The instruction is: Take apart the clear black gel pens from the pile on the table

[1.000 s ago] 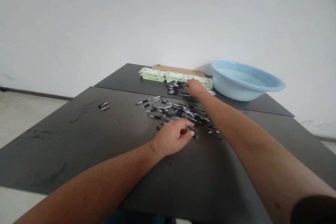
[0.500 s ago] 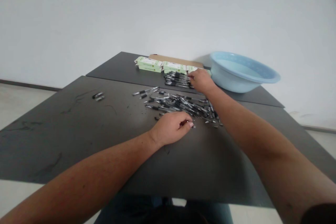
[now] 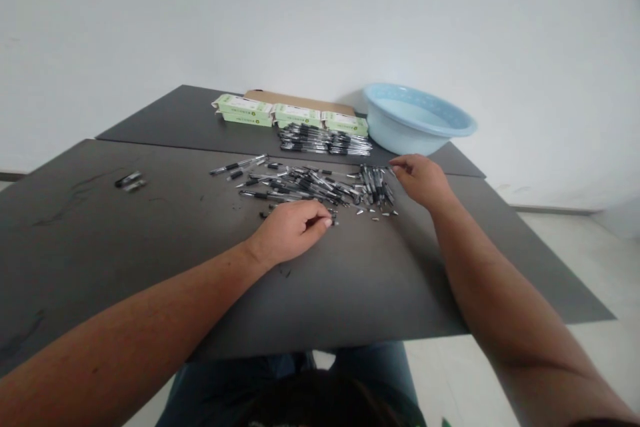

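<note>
On the dark grey matte table (image 3: 150,240), the left hand (image 3: 293,230) lay curled at the near edge of a loose pile of black-and-clear plastic pens (image 3: 305,185). The right hand (image 3: 423,180), fingers loose, sat at the pile's right end.

**No print we can read**

We find print in one place only: on the pale green boxes (image 3: 299,115), three of them in a line along the far edge of the table (image 3: 165,121). Each lighter top face carries a faint dark line of characters. At this size and blur we cannot make out a single letter or number, nor tell a brand. The row of pens (image 3: 320,140) just in front of the boxes and the loose pens (image 3: 300,185) at the table's middle show dark and clear barrels. Any marking on them is too small for us to tell.
</note>
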### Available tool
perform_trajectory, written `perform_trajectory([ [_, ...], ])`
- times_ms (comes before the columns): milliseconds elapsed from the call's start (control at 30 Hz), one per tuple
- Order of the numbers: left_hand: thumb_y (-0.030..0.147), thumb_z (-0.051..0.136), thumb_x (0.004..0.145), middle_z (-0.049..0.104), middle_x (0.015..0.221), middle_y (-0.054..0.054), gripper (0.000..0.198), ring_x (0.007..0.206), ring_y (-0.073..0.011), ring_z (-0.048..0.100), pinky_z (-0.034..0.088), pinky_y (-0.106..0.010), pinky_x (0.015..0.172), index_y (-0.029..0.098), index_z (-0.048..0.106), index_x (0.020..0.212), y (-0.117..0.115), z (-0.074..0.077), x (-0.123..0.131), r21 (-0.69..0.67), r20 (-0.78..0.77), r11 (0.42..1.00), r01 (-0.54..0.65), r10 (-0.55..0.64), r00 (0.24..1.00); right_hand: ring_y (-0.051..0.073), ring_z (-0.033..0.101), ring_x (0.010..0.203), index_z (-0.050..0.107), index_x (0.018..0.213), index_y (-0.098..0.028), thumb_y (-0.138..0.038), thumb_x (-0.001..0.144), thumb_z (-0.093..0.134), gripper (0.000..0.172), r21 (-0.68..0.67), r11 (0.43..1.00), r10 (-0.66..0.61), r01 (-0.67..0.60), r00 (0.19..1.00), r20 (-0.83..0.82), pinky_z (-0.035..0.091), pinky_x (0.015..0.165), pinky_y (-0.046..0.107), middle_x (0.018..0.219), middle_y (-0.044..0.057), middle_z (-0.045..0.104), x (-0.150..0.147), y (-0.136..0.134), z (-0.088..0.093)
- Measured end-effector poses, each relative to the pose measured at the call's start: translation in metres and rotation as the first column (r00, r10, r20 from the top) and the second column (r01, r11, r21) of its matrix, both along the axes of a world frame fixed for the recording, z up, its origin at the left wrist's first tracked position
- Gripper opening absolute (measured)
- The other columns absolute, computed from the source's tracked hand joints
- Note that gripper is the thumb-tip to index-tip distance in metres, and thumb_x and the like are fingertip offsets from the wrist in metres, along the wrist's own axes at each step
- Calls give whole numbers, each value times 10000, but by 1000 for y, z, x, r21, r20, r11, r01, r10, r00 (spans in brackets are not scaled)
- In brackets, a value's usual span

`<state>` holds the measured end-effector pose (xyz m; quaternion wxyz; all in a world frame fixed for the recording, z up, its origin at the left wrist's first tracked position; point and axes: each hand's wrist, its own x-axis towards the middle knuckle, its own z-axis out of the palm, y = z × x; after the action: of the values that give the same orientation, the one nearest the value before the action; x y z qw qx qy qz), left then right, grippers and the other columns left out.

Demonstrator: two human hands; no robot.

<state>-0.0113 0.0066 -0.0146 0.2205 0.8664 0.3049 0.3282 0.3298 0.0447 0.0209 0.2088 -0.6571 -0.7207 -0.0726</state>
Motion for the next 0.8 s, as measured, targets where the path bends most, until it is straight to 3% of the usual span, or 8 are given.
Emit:
perform_trajectory([
  [133, 291, 553, 954, 728, 860, -4, 171, 780, -147, 669, 472, -257, 729, 196, 696, 937, 1, 0, -1, 23, -22, 1000, 6, -5, 1000, 273, 655, 1020, 751, 1123, -177, -262, 914, 516, 326, -37, 999, 19, -18, 1000, 23, 496, 913, 390, 1081, 114, 748, 16, 6, -26],
  [267, 288, 555, 957, 725, 868, 1, 167, 792, -139, 670, 471, -248, 739, 196, 693, 944, 3, -1, -2, 24, -35, 1000, 10, -9, 999, 266, 651, 1016, 741, 1147, -165, -268, 922, 516, 334, -69, 996, 52, -50, 998, 28, 497, 916, 382, 1082, 121, 740, 27, 8, -40],
  [800, 321, 552, 953, 747, 895, -2, 190, 828, -160, 691, 487, -265, 762, 209, 706, 957, 5, -1, -3, 40, -110, 999, 4, 0, 994, 274, 580, 1197, 696, 1263, -187, -266, 957, 511, 367, -172, 959, 245, -227, 965, 94, 406, 1060, 419, 1228, 121, 708, 14, 14, -50],
])
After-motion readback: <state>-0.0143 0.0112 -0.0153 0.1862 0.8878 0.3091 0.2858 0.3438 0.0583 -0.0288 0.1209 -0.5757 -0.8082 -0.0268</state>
